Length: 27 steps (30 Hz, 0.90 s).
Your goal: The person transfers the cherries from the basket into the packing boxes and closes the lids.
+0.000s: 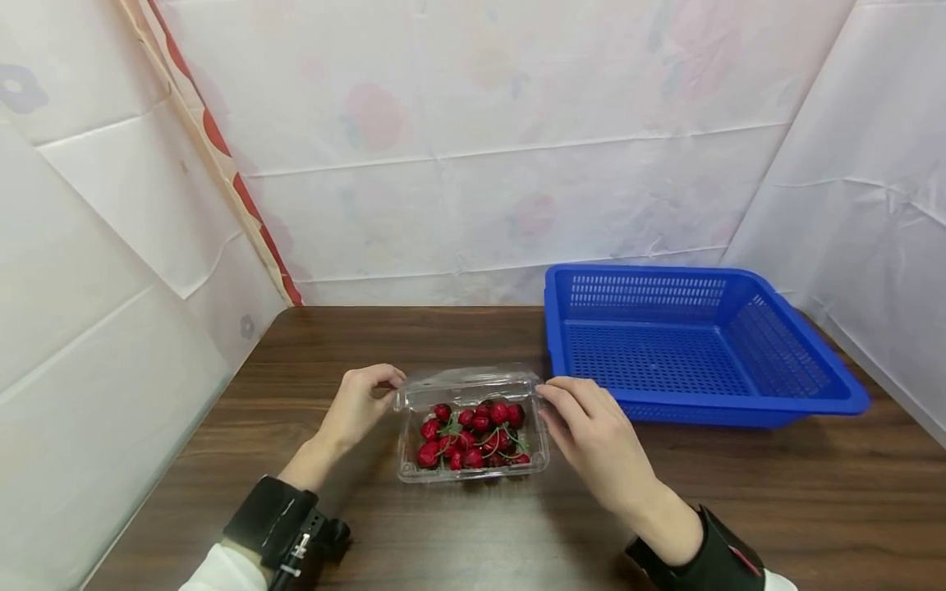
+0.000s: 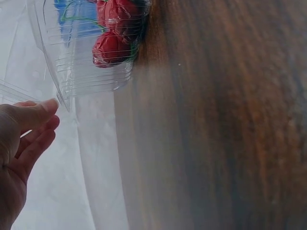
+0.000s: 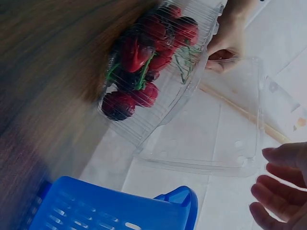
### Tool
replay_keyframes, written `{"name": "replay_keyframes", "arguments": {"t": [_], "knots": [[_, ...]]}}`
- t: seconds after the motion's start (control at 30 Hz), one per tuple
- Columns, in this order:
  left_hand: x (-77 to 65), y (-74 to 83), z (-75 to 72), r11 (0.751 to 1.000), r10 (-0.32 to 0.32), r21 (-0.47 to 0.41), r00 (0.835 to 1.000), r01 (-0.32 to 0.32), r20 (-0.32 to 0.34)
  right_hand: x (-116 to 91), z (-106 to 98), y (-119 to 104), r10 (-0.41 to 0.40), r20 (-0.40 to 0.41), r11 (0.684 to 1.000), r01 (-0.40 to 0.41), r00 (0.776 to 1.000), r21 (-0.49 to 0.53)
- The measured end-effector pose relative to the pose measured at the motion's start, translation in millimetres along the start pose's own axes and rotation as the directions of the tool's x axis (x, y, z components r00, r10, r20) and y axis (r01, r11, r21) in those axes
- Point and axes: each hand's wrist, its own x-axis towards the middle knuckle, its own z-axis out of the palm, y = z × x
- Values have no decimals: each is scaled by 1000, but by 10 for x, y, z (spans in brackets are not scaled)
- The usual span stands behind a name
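Observation:
A clear plastic clamshell box (image 1: 476, 476) sits on the table in front of me, filled with dark red cherries (image 1: 469, 441) on green stems. Its hinged lid (image 3: 216, 129) is raised at the back, as the right wrist view shows. My left hand (image 1: 358, 406) pinches the lid's left edge between thumb and fingers; the left wrist view has this hand (image 2: 24, 143) at the lid corner. At the lid's right side is my right hand (image 1: 599, 443). In the right wrist view its loosely bent fingers (image 3: 276, 191) stand just apart from the lid, holding nothing.
A blue perforated plastic basket (image 1: 709, 402) stands at the back right, close behind my right hand. White patterned sheeting (image 1: 473, 205) walls off the back and both sides of the brown wooden table (image 1: 458, 542).

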Motion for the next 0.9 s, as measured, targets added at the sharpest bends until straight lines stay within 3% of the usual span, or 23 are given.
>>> {"name": "replay_keyframes", "arguments": {"t": [0.27,0.6,0.9], "knots": [[13,19,-13,996,35,80,998,-39,50,-37,29,33,-64,66,998,63,996,21],[7,83,-38,973,77,211,991,-98,106,-51,35,30,-138,121,990,138,983,10],[14,267,-187,964,48,256,996,-67,79,-70,35,37,-159,140,987,157,977,26]]}}
